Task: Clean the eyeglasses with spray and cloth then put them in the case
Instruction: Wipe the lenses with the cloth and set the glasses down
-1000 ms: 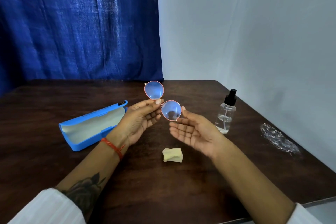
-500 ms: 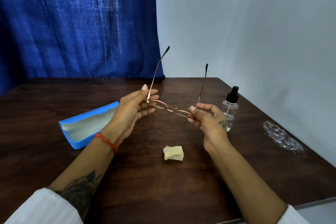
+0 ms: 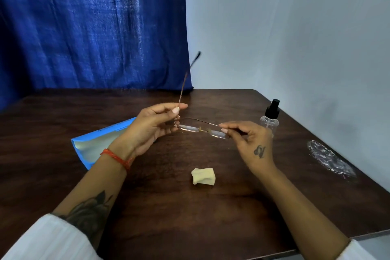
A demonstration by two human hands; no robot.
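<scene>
Thin rose-gold eyeglasses [image 3: 200, 128] hang above the table, lenses edge-on. My left hand [image 3: 152, 126] pinches the left hinge, where one temple arm [image 3: 185, 78] sticks up. My right hand [image 3: 249, 139] pinches the right end of the frame, with the other temple arm folded flat along the lenses. A folded pale yellow cloth [image 3: 203, 176] lies on the table below the glasses. The clear spray bottle [image 3: 271, 117] with a black pump stands just behind my right hand. An open blue case [image 3: 99, 143] with pale lining lies to the left, partly hidden by my left wrist.
The dark wooden table [image 3: 190, 217] ends at a front edge near my sleeves. A crumpled clear plastic wrapper [image 3: 329, 159] lies at the right by the white wall. A blue curtain hangs behind the table on the left.
The glasses have tipped from lenses facing me to edge-on. The right temple arm, upright half a second ago, has folded down against the frame under my right hand.
</scene>
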